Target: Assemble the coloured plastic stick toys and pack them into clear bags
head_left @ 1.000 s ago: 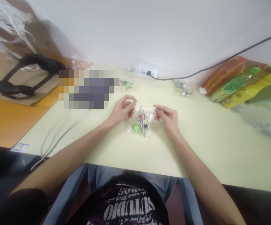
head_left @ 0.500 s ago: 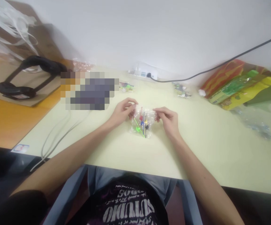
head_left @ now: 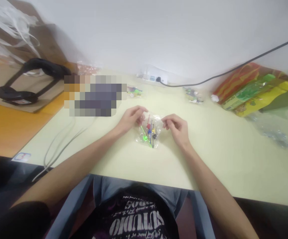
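A clear plastic bag (head_left: 147, 132) with small coloured parts inside, green, red, blue, yellow and black with thin sticks, is between my hands above the pale table (head_left: 124, 159). My left hand (head_left: 134, 116) pinches its upper left corner, the thumb and forefinger closed. At the upper right edge, my right hand (head_left: 176, 126) has its fingertips closed on the film. The exact grip points are partly hidden by the fingers.
Two small piles of coloured parts, one left (head_left: 134, 91) and one right (head_left: 193, 95), lie near the wall by a power strip (head_left: 150, 78). Yellow and green packaging (head_left: 260, 96) and a crumpled clear bag (head_left: 275, 134) are on the right. Grey cables (head_left: 59, 152) and a black-handled object (head_left: 32, 81) are left.
The bag has shifted slightly left and down, and my right hand has moved a little left with it. My left hand stays nearly in place.
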The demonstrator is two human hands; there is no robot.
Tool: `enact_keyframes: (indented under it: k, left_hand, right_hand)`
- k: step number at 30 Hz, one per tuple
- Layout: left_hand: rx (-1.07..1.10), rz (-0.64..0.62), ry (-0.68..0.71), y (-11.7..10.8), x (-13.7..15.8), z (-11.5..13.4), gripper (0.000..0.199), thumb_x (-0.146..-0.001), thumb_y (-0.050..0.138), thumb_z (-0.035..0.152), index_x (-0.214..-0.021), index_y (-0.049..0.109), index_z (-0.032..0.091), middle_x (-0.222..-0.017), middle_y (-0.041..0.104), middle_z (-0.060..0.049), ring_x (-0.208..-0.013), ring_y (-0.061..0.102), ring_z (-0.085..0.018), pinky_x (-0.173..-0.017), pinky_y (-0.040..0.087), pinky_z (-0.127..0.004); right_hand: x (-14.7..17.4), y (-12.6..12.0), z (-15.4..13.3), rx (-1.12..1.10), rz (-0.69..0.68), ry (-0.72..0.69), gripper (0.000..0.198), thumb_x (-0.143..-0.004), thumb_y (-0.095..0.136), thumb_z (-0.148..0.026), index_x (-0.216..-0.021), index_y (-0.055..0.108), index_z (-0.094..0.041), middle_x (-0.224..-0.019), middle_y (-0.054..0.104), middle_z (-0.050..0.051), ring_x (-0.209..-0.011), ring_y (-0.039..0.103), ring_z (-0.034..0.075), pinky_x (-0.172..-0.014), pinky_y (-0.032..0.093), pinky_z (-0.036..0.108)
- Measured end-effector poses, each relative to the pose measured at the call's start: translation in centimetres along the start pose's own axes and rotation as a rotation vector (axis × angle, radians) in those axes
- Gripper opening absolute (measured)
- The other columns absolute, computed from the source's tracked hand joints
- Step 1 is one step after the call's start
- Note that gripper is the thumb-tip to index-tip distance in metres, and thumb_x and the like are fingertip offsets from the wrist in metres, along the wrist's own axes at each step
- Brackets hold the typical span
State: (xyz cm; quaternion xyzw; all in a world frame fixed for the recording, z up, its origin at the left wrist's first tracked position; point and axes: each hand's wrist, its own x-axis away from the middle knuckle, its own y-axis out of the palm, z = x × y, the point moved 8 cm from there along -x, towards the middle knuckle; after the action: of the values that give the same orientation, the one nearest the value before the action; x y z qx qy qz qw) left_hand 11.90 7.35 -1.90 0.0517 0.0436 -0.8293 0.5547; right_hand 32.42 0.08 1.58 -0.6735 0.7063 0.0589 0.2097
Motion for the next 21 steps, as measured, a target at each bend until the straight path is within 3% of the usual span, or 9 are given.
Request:
enact_keyframes:
  k: [5, 9, 13, 17, 21]
  left_hand:
    - [-0.083, 0.014, 0.042, 0.0, 0.2, 0.7, 0.034, -0.086, 0.080, 0.046, -0.101, 0.073, 0.017, -0.086, 0.070, -0.004, -0.067, 0.063, -0.012, -0.059, 0.052, -0.023]
    - [-0.060, -0.006, 0.064, 0.4, 0.3, 1.3, 0.033, -0.083, 0.082, 0.042, -0.101, 0.073, 0.016, -0.092, 0.071, -0.006, -0.074, 0.066, -0.014, -0.062, 0.053, -0.023]
    - [-0.058, -0.021, 0.077, 0.6, 0.3, 1.2, 0.034, -0.083, 0.082, 0.042, -0.103, 0.074, 0.016, -0.092, 0.072, -0.006, -0.081, 0.069, -0.016, -0.067, 0.055, -0.025]
    - [-0.084, -0.025, 0.086, 0.6, 0.3, 1.3, 0.037, -0.082, 0.083, 0.045, -0.105, 0.075, 0.017, -0.095, 0.073, -0.006, -0.078, 0.068, -0.015, -0.068, 0.055, -0.025]
    - [-0.105, -0.050, 0.030, 0.9, 0.3, 1.1, 0.045, -0.083, 0.081, 0.052, -0.108, 0.074, 0.016, -0.090, 0.073, -0.005, -0.072, 0.065, -0.013, -0.067, 0.053, -0.025]
  right_hand:
    - [0.0, -0.2, 0.4, 0.064, 0.069, 0.046, 0.026, -0.090, 0.074, -0.042, -0.076, 0.065, -0.022, -0.077, 0.066, 0.002, -0.070, 0.061, 0.017, -0.069, 0.051, 0.034]
    - [-0.2, -0.2, 1.7, -0.095, 0.107, 0.144, 0.033, -0.083, 0.081, -0.045, -0.089, 0.056, -0.025, -0.075, 0.062, -0.003, -0.064, 0.060, 0.015, -0.060, 0.048, 0.028]
    - [-0.4, 0.7, 2.6, -0.167, 0.020, 0.253, 0.042, -0.080, 0.081, -0.053, -0.104, 0.062, -0.024, -0.070, 0.064, -0.003, -0.061, 0.060, 0.015, -0.055, 0.046, 0.027]
    - [-0.3, 1.1, 3.0, -0.160, -0.012, 0.307, 0.038, -0.079, 0.081, -0.053, -0.094, 0.070, -0.020, -0.075, 0.070, 0.001, -0.062, 0.061, 0.015, -0.056, 0.047, 0.028]
    - [-0.3, 1.1, 2.6, -0.176, 0.003, 0.255, 0.034, -0.077, 0.083, -0.049, -0.092, 0.070, -0.021, -0.076, 0.072, 0.001, -0.062, 0.064, 0.016, -0.057, 0.048, 0.028]
